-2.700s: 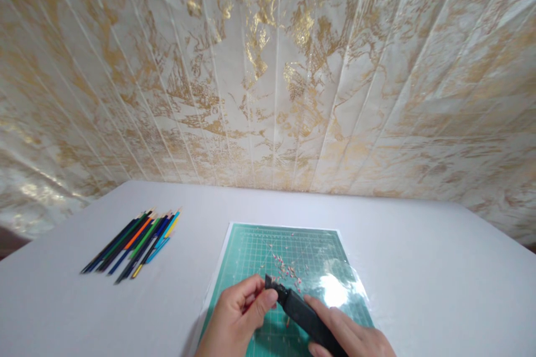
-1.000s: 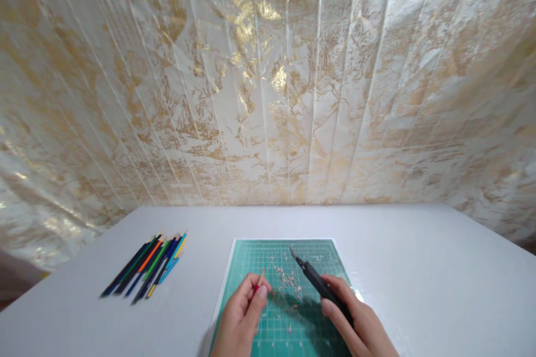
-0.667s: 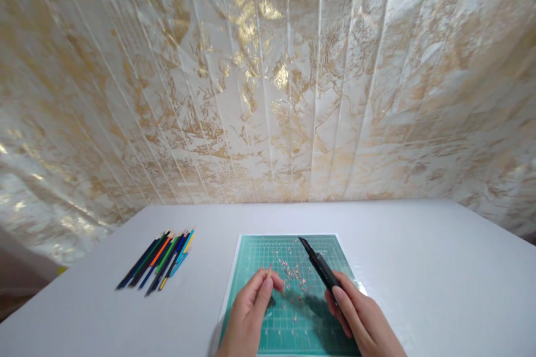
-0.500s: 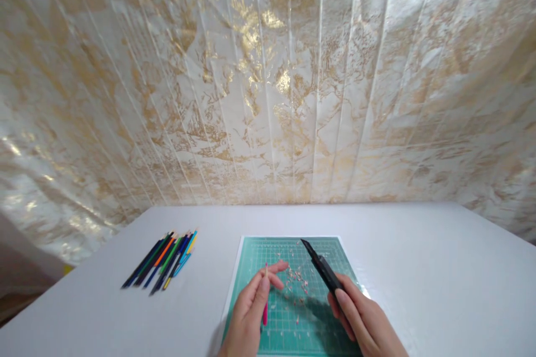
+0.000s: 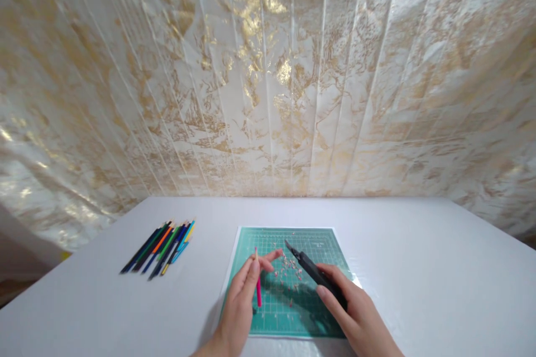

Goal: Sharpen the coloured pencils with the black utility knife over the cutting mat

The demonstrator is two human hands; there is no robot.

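pinches a pink pencil (image 5: 258, 289) in the left hand (image 5: 240, 307), thumb and forefinger pressed on the shaft, the other fingers loosely spread toward the right. holds it nearly upright over the left part of a green cutting mat (image 5: 324, 240), sharpened tip up, lower end just above the grid.

grips a black utility knife (image 5: 314, 274) in the right hand (image 5: 355, 318), fingers wrapped tight around the handle. points the blade up and to the left toward the pencil, near it but apart. hovers both hands over the near half of the mat.

between pencil and blade, on the mat: a scatter of small pinkish shavings (image 5: 288, 268).

well to the left, on the white table (image 5: 419, 268): a row of coloured pencils (image 5: 161, 246), side by side, tips pointing away from the person.

behind the table: a wall covering (image 5: 268, 78), white with gold marbling, creased in long folds.
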